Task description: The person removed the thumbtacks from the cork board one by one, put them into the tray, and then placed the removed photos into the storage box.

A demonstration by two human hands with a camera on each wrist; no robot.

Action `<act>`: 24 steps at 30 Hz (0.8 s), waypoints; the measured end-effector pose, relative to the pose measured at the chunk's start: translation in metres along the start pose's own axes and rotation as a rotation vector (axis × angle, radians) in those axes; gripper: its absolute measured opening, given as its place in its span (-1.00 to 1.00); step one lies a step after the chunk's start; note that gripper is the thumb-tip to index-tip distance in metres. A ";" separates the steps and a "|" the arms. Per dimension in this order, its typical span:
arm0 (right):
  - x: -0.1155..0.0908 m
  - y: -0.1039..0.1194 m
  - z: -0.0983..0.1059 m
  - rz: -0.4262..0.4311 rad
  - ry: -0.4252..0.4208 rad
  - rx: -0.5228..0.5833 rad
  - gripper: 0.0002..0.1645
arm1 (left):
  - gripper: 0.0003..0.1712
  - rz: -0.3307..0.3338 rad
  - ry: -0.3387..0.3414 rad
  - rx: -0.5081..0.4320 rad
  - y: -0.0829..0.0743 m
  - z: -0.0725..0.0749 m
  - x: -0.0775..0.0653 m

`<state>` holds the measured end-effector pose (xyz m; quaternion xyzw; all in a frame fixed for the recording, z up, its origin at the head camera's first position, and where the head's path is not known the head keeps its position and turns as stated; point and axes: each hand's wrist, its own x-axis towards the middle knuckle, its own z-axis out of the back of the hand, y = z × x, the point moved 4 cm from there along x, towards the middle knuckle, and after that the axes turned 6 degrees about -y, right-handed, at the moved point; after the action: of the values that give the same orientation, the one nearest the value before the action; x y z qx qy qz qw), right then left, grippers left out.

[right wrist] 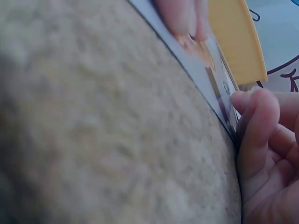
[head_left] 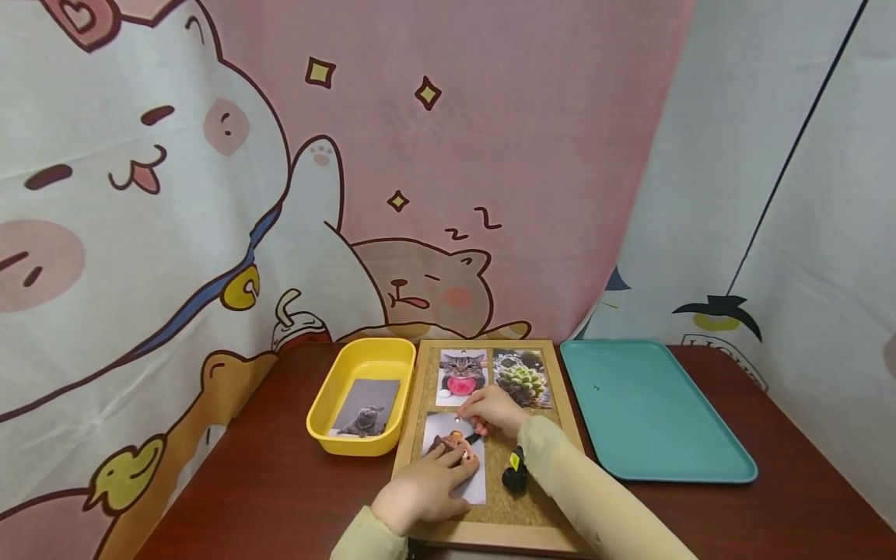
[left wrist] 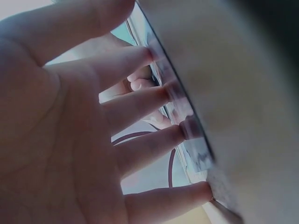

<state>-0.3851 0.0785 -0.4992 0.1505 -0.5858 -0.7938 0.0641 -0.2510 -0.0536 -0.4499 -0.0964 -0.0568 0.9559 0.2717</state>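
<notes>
A wood-framed corkboard [head_left: 532, 502] lies on the table under both hands. My left hand [head_left: 435, 484] lies flat with spread fingers on the lower cat photo [head_left: 437, 426], and its fingertips press the print in the left wrist view. At that photo's top edge, my right hand [head_left: 493, 411] has its thumb and index finger together, pinching what looks like a small clear pushpin [head_left: 458, 419]. The fingers partly hide the pin. Above them on the board are a photo of a cat with a pink round thing [head_left: 462, 373] and a succulent photo [head_left: 523, 379].
Left of the board stands a yellow basin [head_left: 320, 420] with a grey cat photo [head_left: 364, 408] inside. A teal tray [head_left: 665, 412] with a tiny object on it lies to the right. A black wrist device [head_left: 514, 476] sits under the right wrist. Printed cloth hangs behind.
</notes>
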 end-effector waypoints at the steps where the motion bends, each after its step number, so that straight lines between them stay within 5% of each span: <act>1: -0.001 0.000 0.000 0.003 -0.005 0.010 -0.82 | -0.29 -0.004 -0.003 0.003 0.000 0.000 0.000; 24: -0.002 0.002 0.001 0.071 0.024 -0.085 -0.81 | -0.30 -0.006 -0.010 -0.007 -0.001 0.002 -0.001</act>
<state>-0.3839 0.0794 -0.4968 0.1363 -0.5556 -0.8133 0.1058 -0.2500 -0.0535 -0.4472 -0.0924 -0.0619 0.9553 0.2738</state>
